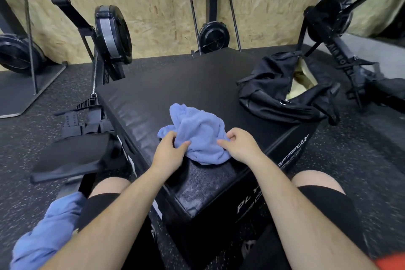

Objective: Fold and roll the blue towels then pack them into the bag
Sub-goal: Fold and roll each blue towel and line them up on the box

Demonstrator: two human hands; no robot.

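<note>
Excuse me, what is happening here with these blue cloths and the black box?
A person sits at a black padded box in a gym and works on a crumpled blue towel that lies on top of it. The left hand and the right hand each pinch the towel's near edge; it is not yet folded or rolled. A second blue towel lies bunched on the person's left thigh. The black bag stands open on the far right of the box, and no towel shows inside.
</note>
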